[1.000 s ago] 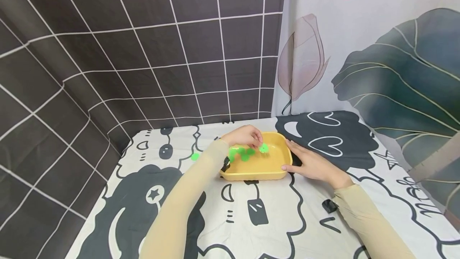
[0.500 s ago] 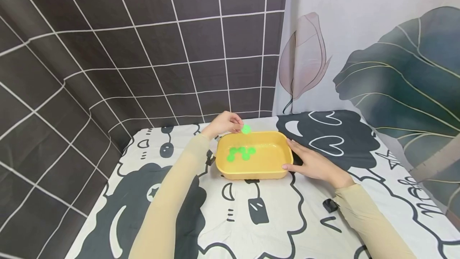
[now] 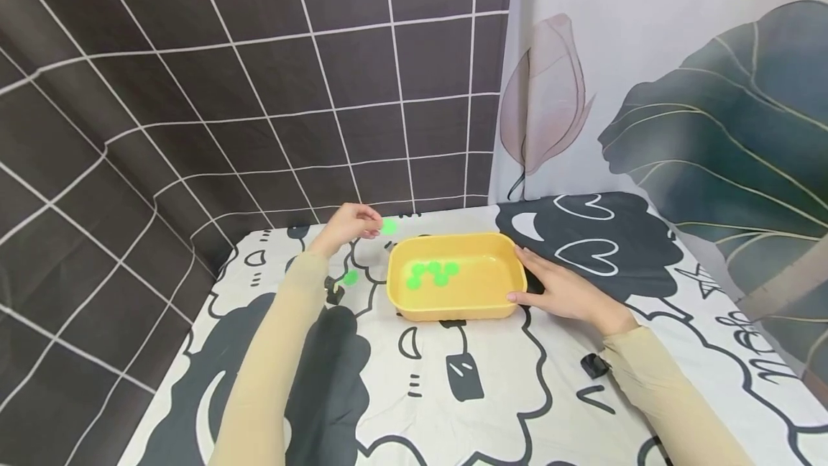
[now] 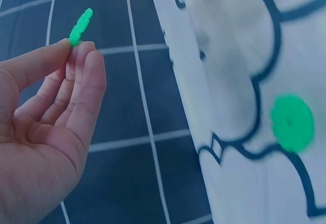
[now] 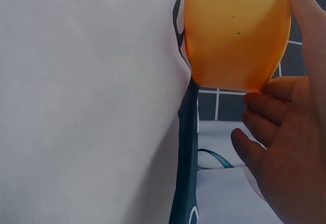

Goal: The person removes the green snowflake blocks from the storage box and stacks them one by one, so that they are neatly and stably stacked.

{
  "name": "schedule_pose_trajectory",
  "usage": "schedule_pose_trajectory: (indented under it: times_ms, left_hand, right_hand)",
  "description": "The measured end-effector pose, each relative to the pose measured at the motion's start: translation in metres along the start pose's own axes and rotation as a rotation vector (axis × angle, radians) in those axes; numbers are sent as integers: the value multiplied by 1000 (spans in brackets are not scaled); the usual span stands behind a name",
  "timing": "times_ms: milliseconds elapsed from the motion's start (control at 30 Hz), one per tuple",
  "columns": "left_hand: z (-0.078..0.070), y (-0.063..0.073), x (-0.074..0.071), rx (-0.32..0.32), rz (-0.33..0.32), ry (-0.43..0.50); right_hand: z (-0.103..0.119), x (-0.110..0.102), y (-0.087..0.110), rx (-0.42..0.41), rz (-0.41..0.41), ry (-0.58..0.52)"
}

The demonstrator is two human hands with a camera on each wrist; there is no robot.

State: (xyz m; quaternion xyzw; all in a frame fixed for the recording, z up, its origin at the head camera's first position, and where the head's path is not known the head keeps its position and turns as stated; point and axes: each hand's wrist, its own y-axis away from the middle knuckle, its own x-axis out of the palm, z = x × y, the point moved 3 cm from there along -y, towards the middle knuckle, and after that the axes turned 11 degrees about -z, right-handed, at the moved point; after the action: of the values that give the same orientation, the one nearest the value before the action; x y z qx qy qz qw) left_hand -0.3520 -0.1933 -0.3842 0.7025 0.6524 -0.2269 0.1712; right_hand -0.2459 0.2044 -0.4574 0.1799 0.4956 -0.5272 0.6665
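Observation:
My left hand pinches a green notched disc between thumb and fingertips, raised over the back of the cloth, left of the yellow tub. Seen from the left wrist, the disc stands edge-on and the other fingers are loosely bent. A second green disc lies flat on the cloth near that wrist. Several green discs sit together in the left half of the tub. My right hand touches the tub's right end from outside, thumb at the front corner and fingers spread toward the back corner.
A white cloth with black cartoon drawings covers the surface. Behind it hangs a dark curtain with white grid lines, and a pale curtain with flower and leaf prints is on the right. Small black cameras sit at the wrists.
My left hand has lifted out from over the tub and swung left past its rim, carrying the green disc along. The right hand stays at the tub's right end.

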Motion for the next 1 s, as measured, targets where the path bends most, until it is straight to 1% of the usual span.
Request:
schedule_pose_trajectory:
  times_ms: [133,200,300,433,567,600,633,733,767,833,867,1000]
  left_hand:
    - [12,9,-21,-5,-21,-1]
    - [21,15,-33,-19,-43,5]
    - [35,24,-49,-68,-75,24]
    - [53,36,-60,-134,-103,61]
    - [64,47,-63,-165,-125,77]
    - [66,49,-63,-165,-126,76]
    - [64,52,-63,-165,-122,72]
    - [71,56,-59,-152,-116,65]
    - [75,57,-56,-151,-108,63]
    - [78,57,-54,-147,-107,48]
    - [84,56,-51,-149,-108,41]
    - [89,56,-41,-174,-109,13]
  right_hand:
    - [1,-2,-3,-5,-5,2]
    - [2,-2,-5,-12,-3,3]
    - [2,-1,-7,-17,2,4]
    - [1,-1,-7,-12,4,6]
    - [1,-1,-7,-13,4,6]
    - [1,0,-6,-13,4,6]
    - [1,0,-6,-12,4,6]
    - [0,1,-3,-2,8,5]
    - [-1,1,-2,3,11,8]
    - [-1,1,-4,3,13,9]
    - [-2,2,-3,6,15,9]
    - [-2,2,-3,6,15,10]
